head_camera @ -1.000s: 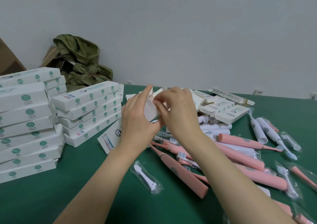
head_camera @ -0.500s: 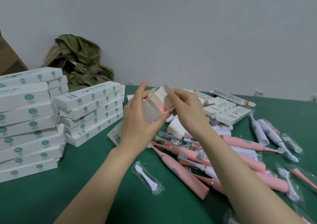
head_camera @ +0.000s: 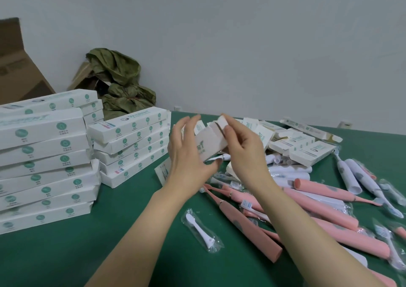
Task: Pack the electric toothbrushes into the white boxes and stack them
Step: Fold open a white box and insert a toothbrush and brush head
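Note:
Both hands hold one white toothbrush box (head_camera: 209, 143) above the green table (head_camera: 123, 238). My left hand (head_camera: 186, 155) grips the box body from the left, thumb under it and fingers behind. My right hand (head_camera: 243, 148) pinches the box's end flap at the top. Pink electric toothbrushes (head_camera: 248, 225) and white ones (head_camera: 351, 177) lie in a heap to the right. Packed white boxes stand in a low stack (head_camera: 129, 144) and a taller stack (head_camera: 44, 159) on the left.
A bagged brush head (head_camera: 201, 230) lies near my left forearm. Unfolded white boxes (head_camera: 303, 148) are piled behind the toothbrushes. A cardboard carton (head_camera: 15, 67) and a crumpled green bag (head_camera: 118, 82) sit at the back left by the wall.
The box has been raised and turned so its printed side faces me. My right hand has shifted up to the end flap, and my left fingers have spread behind the box.

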Demonstrator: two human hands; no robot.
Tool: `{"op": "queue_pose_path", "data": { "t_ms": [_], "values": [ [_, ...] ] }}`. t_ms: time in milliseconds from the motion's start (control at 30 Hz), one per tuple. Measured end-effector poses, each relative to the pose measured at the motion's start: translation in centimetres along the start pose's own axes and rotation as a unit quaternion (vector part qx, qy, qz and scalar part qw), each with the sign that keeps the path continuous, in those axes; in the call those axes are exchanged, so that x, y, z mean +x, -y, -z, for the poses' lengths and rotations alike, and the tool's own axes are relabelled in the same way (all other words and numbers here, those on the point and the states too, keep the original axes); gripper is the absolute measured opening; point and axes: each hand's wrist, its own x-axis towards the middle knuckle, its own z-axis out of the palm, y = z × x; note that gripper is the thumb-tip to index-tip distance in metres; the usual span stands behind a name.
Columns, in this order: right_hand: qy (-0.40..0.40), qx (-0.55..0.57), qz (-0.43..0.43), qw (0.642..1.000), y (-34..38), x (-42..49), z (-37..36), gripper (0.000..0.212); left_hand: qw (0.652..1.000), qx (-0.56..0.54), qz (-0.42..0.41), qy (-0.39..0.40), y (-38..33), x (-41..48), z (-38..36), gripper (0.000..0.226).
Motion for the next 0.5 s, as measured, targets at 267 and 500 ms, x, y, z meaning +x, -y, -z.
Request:
{"op": "queue_pose_path", "data": {
  "t_ms": [267,500],
  "values": [
    [0.0,-0.082,0.037,0.996,-1.1,0.1,0.2,0.035,1.0,0.006,0.018,0.02,2.0,0.1,-0.1,0.067],
    [-0.003,-0.096,0.055,0.994,-1.4,0.3,0.6,0.034,0.999,0.002,0.02,0.037,1.9,0.1,-0.1,0.073]
  ]
}}
